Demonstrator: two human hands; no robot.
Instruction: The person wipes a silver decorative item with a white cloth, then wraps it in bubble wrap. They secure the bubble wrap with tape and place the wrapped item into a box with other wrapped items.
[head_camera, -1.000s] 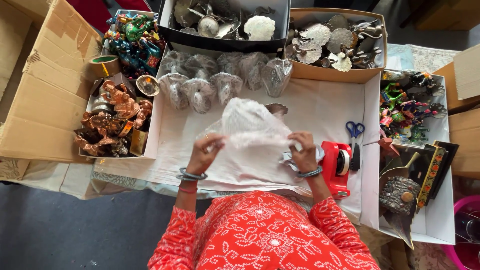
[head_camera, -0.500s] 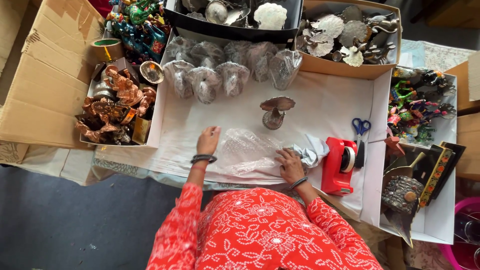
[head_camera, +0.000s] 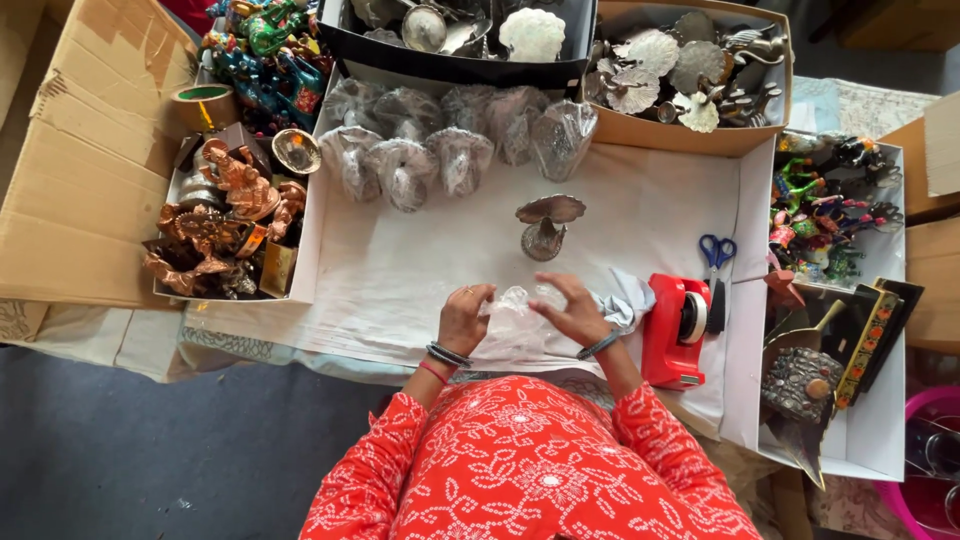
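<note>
Head cam looked straight down on a white-papered table (head_camera: 420, 270). Left hand (head_camera: 463, 318) and right hand (head_camera: 575, 312) both pinched a clear plastic bag (head_camera: 515, 318), fingers curled onto its upper edge; bag lay crumpled on the paper btwn the two hands, at approx 6 o'clock of the table, close to the person's red patterned top. Just past the bag, toward 12 o'clock, stood a silver shell-shaped ornament (head_camera: 546, 225), upright, unwrapped, apart from both hands. Further at 12 o'clock, a row of plastic-wrapped ornaments (head_camera: 450, 145) sat along the paper's far edge. At 3 o'clock of the right hand: red tape dispenser (head_camera: 677, 328), w/ blue-handled scissors (head_camera: 716, 255) just beyond it. At 9–10 o'clock: a box of copper-coloured figurines (head_camera: 215, 235), and a roll of brown tape (head_camera: 203, 103) beyond it. Far side at 1 o'clock held a cardboard box of silver pieces (head_camera: 690, 70).
</note>
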